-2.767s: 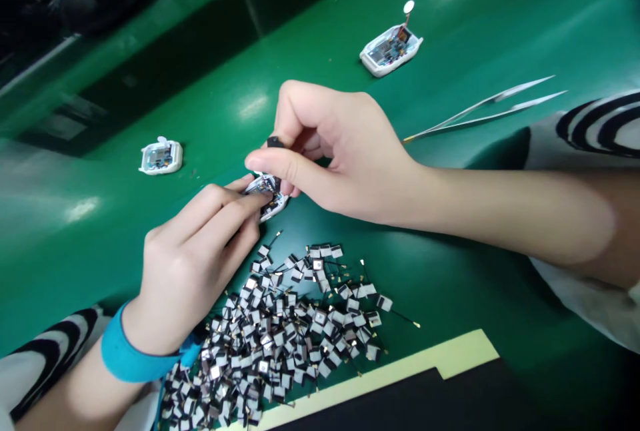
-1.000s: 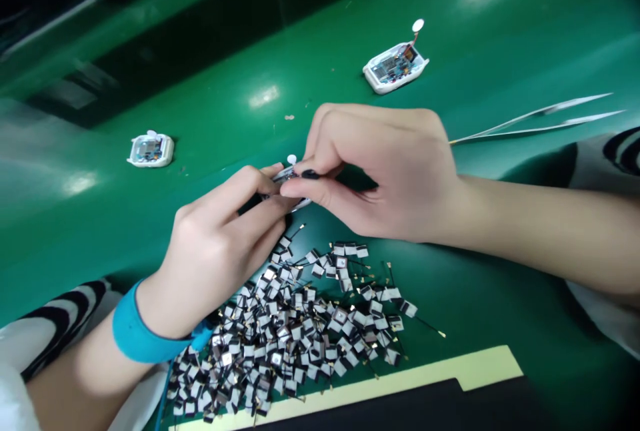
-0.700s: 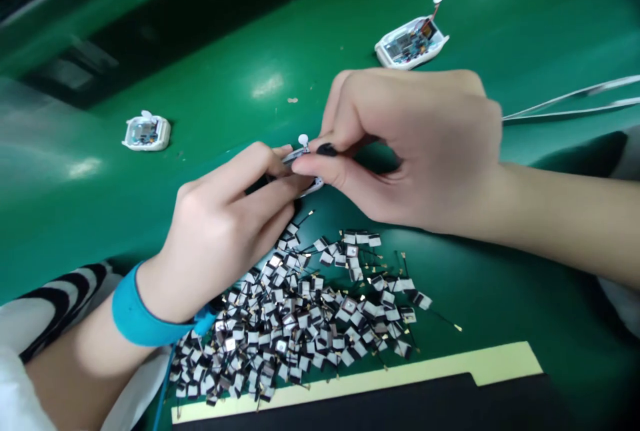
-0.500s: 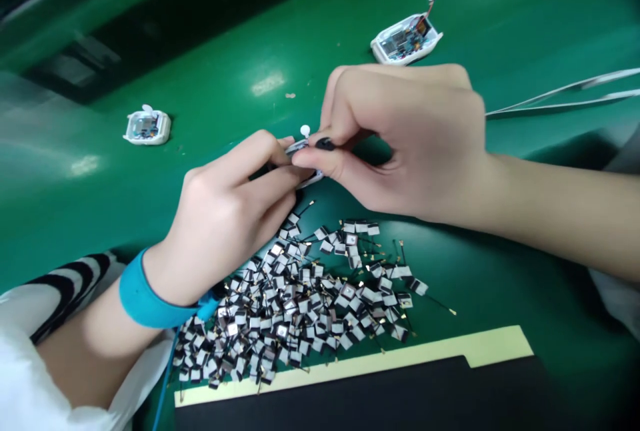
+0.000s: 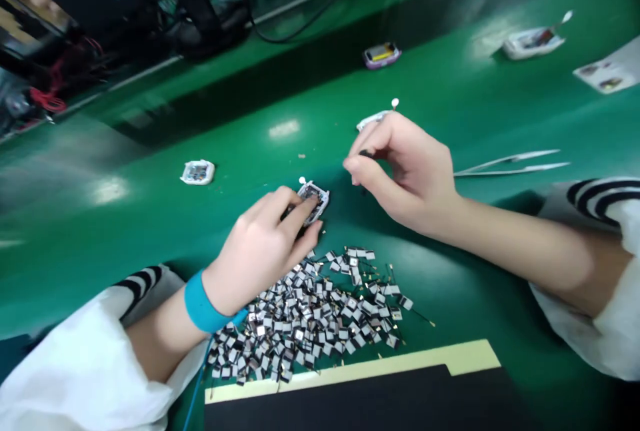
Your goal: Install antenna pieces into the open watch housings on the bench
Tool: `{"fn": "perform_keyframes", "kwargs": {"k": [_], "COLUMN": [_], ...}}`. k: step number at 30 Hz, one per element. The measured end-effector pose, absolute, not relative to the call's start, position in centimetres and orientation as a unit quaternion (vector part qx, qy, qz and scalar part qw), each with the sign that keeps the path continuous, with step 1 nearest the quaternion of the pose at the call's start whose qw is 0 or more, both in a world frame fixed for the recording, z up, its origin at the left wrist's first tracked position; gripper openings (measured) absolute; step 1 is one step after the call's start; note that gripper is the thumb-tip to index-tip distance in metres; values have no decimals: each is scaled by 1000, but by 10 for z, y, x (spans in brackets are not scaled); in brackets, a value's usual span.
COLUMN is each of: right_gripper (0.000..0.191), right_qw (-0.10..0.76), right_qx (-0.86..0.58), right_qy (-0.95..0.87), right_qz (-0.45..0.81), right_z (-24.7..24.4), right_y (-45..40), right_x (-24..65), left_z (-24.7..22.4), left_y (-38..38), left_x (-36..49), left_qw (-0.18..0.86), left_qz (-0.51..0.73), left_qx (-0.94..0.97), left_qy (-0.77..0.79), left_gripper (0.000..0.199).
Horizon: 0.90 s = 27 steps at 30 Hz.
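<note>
Head view, left hand (image 5: 263, 241) gripping white-rimmed case (image 5: 323, 199), right hand (image 5: 407, 174) pinching small black piece (image 5: 367, 153), tweezers (image 5: 513, 164) nearby

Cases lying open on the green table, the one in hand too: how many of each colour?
White: 4 (case at the left hand's fingers, case partly behind the right hand, left case, upper right case)
Purple: 1 (purple case)
Total: 5
</note>
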State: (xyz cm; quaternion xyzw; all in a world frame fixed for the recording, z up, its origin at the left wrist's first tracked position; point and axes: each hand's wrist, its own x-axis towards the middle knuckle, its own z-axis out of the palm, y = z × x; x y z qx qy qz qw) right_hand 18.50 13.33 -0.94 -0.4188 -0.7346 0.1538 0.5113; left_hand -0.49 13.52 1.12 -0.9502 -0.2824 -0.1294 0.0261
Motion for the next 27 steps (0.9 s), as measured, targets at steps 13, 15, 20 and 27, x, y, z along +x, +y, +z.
{"fn": "perform_keyframes", "kwargs": {"k": [13, 15, 20, 27], "right_gripper": [16, 14, 22, 12], "right_qw": [273, 267, 221, 201], "right_qx": [-411, -352, -307, -368], "right_qy": [-852, -881, -923, -892], "right_qz": [177, 171, 69, -168], "right_z": [-14, -15, -11, -9], "right_y": [132, 135, 135, 120], "right_x": [183, 185, 183, 160], "left_z": [9, 5, 1, -4], "left_y": [158, 164, 164, 161], "left_x": [-15, -17, -19, -18], "left_qw": [-240, -261, -271, -294], "left_qz": [-158, -113, -151, -181], "left_qx": [-916, -926, -910, -895], "left_qy": [-280, -247, -275, -283], "left_gripper": [75, 77, 72, 70]}}
